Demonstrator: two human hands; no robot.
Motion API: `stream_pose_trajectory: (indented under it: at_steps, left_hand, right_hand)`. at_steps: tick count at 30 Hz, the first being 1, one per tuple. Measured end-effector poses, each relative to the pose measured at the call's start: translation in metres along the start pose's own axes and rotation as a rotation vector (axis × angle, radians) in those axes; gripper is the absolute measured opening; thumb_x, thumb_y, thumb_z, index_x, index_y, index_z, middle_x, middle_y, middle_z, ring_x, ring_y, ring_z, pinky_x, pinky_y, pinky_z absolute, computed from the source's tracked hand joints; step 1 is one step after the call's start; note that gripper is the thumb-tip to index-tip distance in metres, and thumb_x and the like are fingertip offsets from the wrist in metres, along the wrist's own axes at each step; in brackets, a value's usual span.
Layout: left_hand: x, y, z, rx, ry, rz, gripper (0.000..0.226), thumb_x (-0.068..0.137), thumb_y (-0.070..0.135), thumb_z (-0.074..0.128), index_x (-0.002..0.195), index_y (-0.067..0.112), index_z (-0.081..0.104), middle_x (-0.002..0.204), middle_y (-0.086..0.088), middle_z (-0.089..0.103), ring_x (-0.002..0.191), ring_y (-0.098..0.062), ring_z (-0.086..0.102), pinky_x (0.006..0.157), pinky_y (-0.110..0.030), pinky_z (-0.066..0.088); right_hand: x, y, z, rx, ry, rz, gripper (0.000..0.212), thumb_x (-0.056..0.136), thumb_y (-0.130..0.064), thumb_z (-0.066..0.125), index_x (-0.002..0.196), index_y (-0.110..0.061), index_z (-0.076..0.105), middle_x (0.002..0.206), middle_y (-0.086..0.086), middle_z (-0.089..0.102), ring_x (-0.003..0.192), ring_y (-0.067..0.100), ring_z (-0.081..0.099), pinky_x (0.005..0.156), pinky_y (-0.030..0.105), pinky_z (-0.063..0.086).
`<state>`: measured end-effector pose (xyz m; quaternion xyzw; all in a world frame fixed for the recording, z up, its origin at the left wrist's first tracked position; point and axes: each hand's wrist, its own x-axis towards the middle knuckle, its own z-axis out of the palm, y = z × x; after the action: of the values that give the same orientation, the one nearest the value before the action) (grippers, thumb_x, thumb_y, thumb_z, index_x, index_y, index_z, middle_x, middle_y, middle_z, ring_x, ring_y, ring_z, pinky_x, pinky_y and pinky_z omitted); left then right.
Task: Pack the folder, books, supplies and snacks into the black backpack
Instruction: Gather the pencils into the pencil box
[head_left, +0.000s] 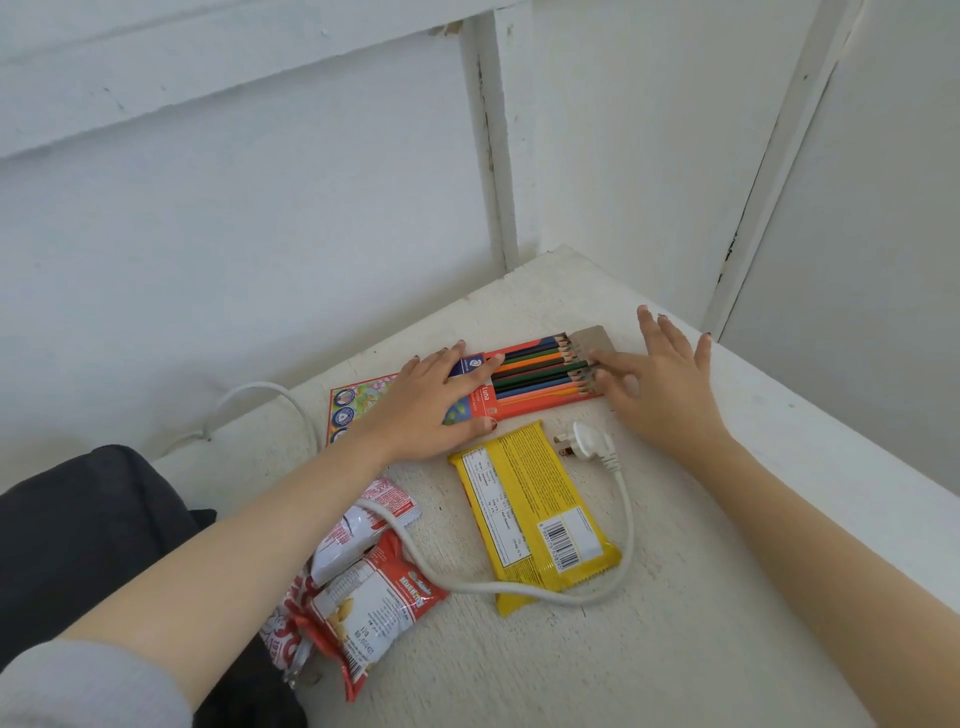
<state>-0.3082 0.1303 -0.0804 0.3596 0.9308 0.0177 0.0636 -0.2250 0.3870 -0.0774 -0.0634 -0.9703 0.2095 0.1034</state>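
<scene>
Steadying the pencil box (524, 387): your left hand (431, 410) presses flat, fingers straight; right hand (662, 387) is spread, fingertips at the open flap end. Lift it unclosed and the pencils probably slide out. White cable (627, 514) crosses the snack packets (530, 514) and may snag. Black backpack (78, 545) sits lower left.

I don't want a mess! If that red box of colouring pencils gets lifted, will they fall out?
Probably, if it tips: the red cardboard pencil box has its brown end flap open, so the coloured pencils could slide out. The flat box looks stiff and light, so held level it should lift easily.
</scene>
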Motion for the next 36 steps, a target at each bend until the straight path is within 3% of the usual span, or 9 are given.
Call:
stream_pose_trajectory:
  at_steps: [2, 7, 17, 22, 25, 32, 36]
  left_hand:
    - [0.000, -0.001, 0.001, 0.012, -0.001, 0.010, 0.076, 0.072, 0.081, 0.010, 0.134, 0.050, -0.019, 0.157, -0.010, 0.002, 0.143, -0.027, 0.007, 0.117, -0.044, 0.008]
    - [-0.001, -0.004, 0.003, 0.050, 0.000, 0.024, 0.079, 0.068, 0.086, 0.000, 0.134, 0.050, -0.024, 0.158, -0.008, -0.002, 0.144, -0.025, 0.003, 0.115, -0.043, 0.003]
    - [-0.001, -0.002, 0.001, 0.071, -0.016, 0.018, 0.080, 0.068, 0.085, -0.003, 0.134, 0.047, -0.026, 0.158, -0.008, -0.008, 0.145, -0.025, 0.000, 0.115, -0.042, 0.001]
    - [-0.002, 0.002, 0.001, 0.071, -0.020, -0.016, 0.074, 0.080, 0.074, 0.014, 0.139, 0.044, -0.020, 0.158, -0.007, -0.008, 0.145, -0.025, -0.001, 0.116, -0.044, 0.001]
    - [-0.002, 0.003, 0.001, 0.077, -0.012, -0.011, 0.070, 0.081, 0.074, 0.015, 0.135, 0.050, -0.021, 0.157, -0.008, -0.010, 0.144, -0.027, -0.002, 0.116, -0.047, 0.001]
    - [-0.003, 0.005, 0.001, 0.067, -0.001, -0.006, 0.064, 0.076, 0.076, 0.006, 0.133, 0.058, -0.016, 0.157, -0.010, -0.006, 0.144, -0.030, -0.002, 0.114, -0.049, 0.000]
    - [-0.003, 0.006, -0.002, 0.056, -0.009, -0.016, 0.068, 0.073, 0.077, 0.006, 0.135, 0.055, -0.012, 0.157, -0.011, -0.003, 0.144, -0.030, 0.001, 0.114, -0.049, 0.002]
  right_hand:
    - [0.006, 0.000, -0.001, 0.058, 0.026, 0.023, 0.024, 0.092, -0.033, 0.054, 0.113, -0.032, 0.066, 0.156, 0.012, 0.021, 0.144, 0.029, 0.012, 0.115, 0.052, -0.004]
    - [0.021, 0.001, -0.003, 0.117, 0.003, 0.078, 0.012, 0.088, -0.031, 0.062, 0.096, -0.028, 0.069, 0.155, 0.008, 0.023, 0.144, 0.029, 0.013, 0.114, 0.055, 0.000]
    - [0.040, 0.013, -0.017, -0.002, -0.104, 0.009, 0.006, 0.090, -0.033, 0.059, 0.092, -0.034, 0.064, 0.157, 0.004, 0.019, 0.144, 0.027, 0.008, 0.112, 0.059, -0.006]
    - [0.044, 0.024, -0.021, -0.035, -0.104, 0.012, 0.010, 0.092, -0.032, 0.055, 0.094, -0.032, 0.065, 0.154, 0.004, 0.025, 0.143, 0.027, 0.013, 0.113, 0.059, 0.000]
    - [0.045, 0.023, -0.020, -0.025, -0.121, -0.009, 0.012, 0.092, -0.032, 0.056, 0.095, -0.030, 0.067, 0.152, 0.004, 0.029, 0.141, 0.027, 0.018, 0.114, 0.056, 0.002]
    - [0.029, 0.000, 0.000, 0.134, 0.100, -0.136, 0.010, 0.083, -0.019, 0.069, 0.090, -0.019, 0.077, 0.142, 0.006, 0.047, 0.131, 0.029, 0.037, 0.113, 0.051, 0.017]
    - [0.017, -0.009, 0.008, 0.085, 0.012, -0.179, 0.029, 0.097, -0.029, 0.047, 0.097, -0.021, 0.075, 0.153, 0.004, 0.029, 0.143, 0.024, 0.020, 0.116, 0.046, -0.001]
